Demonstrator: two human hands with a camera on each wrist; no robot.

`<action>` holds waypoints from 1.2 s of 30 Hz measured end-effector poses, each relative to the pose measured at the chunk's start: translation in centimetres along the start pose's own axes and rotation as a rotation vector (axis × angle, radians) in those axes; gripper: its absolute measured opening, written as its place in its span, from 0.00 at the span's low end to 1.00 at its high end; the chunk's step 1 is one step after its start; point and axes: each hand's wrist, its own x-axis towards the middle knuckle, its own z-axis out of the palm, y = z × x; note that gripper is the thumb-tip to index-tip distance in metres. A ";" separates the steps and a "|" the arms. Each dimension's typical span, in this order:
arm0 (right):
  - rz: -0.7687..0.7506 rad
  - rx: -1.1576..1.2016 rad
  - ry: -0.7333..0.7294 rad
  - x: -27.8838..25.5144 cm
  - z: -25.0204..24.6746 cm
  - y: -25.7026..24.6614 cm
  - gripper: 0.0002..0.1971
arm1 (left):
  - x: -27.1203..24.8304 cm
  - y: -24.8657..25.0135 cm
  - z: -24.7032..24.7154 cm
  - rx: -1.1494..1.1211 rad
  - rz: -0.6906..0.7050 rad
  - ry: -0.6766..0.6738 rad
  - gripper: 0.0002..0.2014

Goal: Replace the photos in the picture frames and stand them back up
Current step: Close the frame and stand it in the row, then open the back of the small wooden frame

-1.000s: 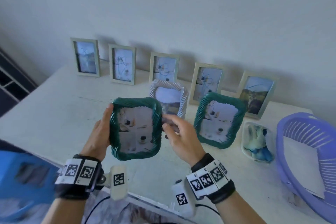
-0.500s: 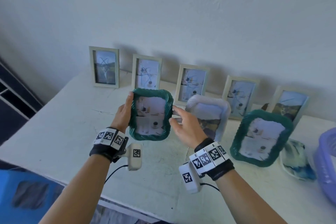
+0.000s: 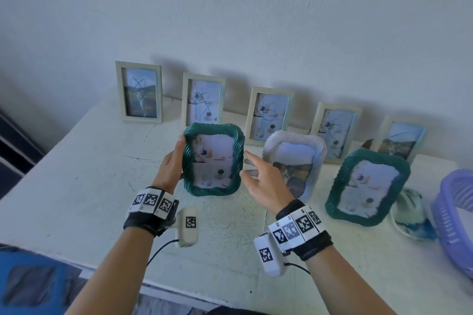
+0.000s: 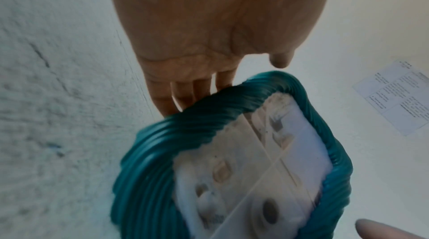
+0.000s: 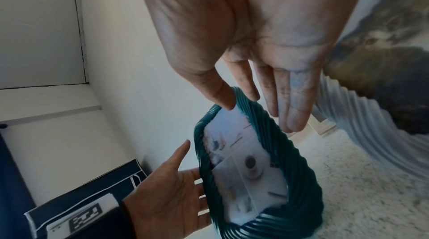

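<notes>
one green rope-rimmed frame (image 3: 213, 159) with a photo already behind its glass stands upright near the middle of the desk (image 3: 76, 174), its lower edge at or just above the surface; contact there is hard to tell. the left hand (image 3: 170, 166) lies flat along the frame's left rim, fingers straight and reaching behind it, thumb up by the top corner. the right hand (image 3: 263, 181) is spread and relaxed just beside the right rim, holding nothing; from the right wrist view its thumb and fingertips (image 5: 293, 123) sit close to the rim, touching or barely apart.

this looks like the stand-it-up step for this frame. next calls for easing both hands away slowly, checking that the back prop, hidden here, bears the weight.

just right stands a white ribbed frame (image 3: 294, 163), then a second green frame (image 3: 366, 186). five pale slim frames (image 3: 139, 92) line the wall behind. a lilac basket (image 3: 455, 215) sits at the far right.
</notes>
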 end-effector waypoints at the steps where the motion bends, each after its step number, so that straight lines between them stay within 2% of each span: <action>1: -0.001 0.000 -0.008 -0.5 -0.1 -0.1 0.27 | -0.4 -0.3 -0.2 0.001 0.040 0.027 0.29; 3: -0.002 0.008 -0.034 -1.7 -0.6 -0.1 0.26 | -1.3 -1.4 -0.9 0.039 0.126 0.137 0.25; 5: 0.007 0.031 -0.058 -3.2 -1.4 0.1 0.23 | -2.5 -2.6 -1.6 0.143 0.188 0.304 0.18; 7: 0.008 0.059 -0.070 -4.7 -2.3 0.5 0.20 | -4.4 -3.4 -1.5 0.193 0.206 0.349 0.12; 10: 0.010 0.085 -0.028 -6.9 -4.4 1.7 0.17 | -7.6 -3.4 0.8 0.236 0.270 0.202 0.11; 13: 0.034 0.108 0.031 -9.3 -7.3 3.2 0.14 | -9.8 -2.7 5.1 0.275 0.349 0.042 0.12; 17: 0.044 0.149 0.135 -11.8 -13.1 4.7 0.13 | -11.8 0.3 12.9 0.198 0.443 -0.185 0.17; 20: 0.005 0.144 0.236 -12.7 -18.3 6.3 0.12 | -12.5 3.3 19.3 0.154 0.482 -0.343 0.10; 23: 0.003 0.176 0.331 -12.8 -23.6 8.2 0.11 | -12.3 6.2 26.0 0.149 0.517 -0.428 0.08; 26: 0.035 0.193 0.439 -11.3 -28.8 11.1 0.11 | -11.1 8.9 32.6 0.119 0.491 -0.457 0.08; 29: 0.124 0.196 0.488 -8.5 -33.4 15.2 0.09 | -9.1 11.5 38.4 0.150 0.374 -0.435 0.11; 31: 0.230 0.191 0.459 -6.2 -36.1 18.0 0.13 | -7.4 13.0 41.6 0.253 0.313 -0.436 0.12; 34: 0.359 0.144 0.392 -2.7 -38.7 21.3 0.23 | -4.7 14.7 45.5 0.428 0.243 -0.348 0.13; 35: 0.387 0.130 0.365 -1.7 -39.1 22.3 0.21 | -3.8 15.0 46.5 0.451 0.205 -0.298 0.12; 36: 0.415 0.119 0.342 -1.0 -39.4 22.9 0.15 | -3.2 15.0 47.2 0.484 0.153 -0.270 0.09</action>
